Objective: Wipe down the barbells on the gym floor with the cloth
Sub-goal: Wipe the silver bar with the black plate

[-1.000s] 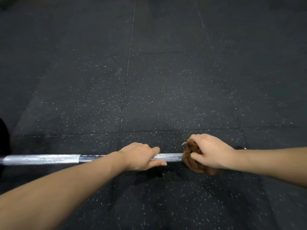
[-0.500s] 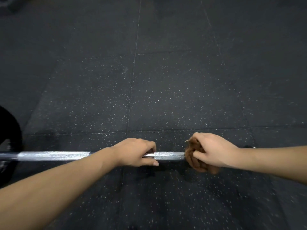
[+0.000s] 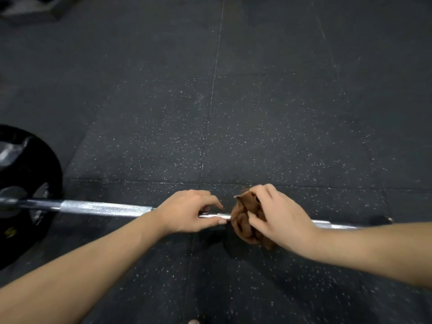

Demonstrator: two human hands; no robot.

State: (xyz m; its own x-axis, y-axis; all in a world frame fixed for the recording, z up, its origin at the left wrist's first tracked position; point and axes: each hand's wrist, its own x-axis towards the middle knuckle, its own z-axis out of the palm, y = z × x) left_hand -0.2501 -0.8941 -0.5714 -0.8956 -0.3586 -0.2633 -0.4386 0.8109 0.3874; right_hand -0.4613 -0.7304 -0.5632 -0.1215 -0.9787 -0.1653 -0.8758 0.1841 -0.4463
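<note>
A silver barbell [image 3: 105, 208] lies left to right across the black speckled gym floor. My left hand [image 3: 187, 212] is curled over the bar near its middle, thumb under the shaft and fingers loosened above it. Just to its right, my right hand [image 3: 278, 216] holds a bunched brown cloth [image 3: 244, 218] against the bar, fingers curled round the cloth. The bar runs on to the right behind my right wrist.
A black weight plate [image 3: 25, 190] sits on the bar's left end. A small dark object [image 3: 381, 220] lies by the bar at the right. Grey equipment [image 3: 30, 10] shows at the far top left. Rubber floor tiles stretch ahead.
The view has shifted left, bringing the weight plate into sight. My left hand's fingers have loosened on the bar. My right hand's fingers have lifted a little over the cloth.
</note>
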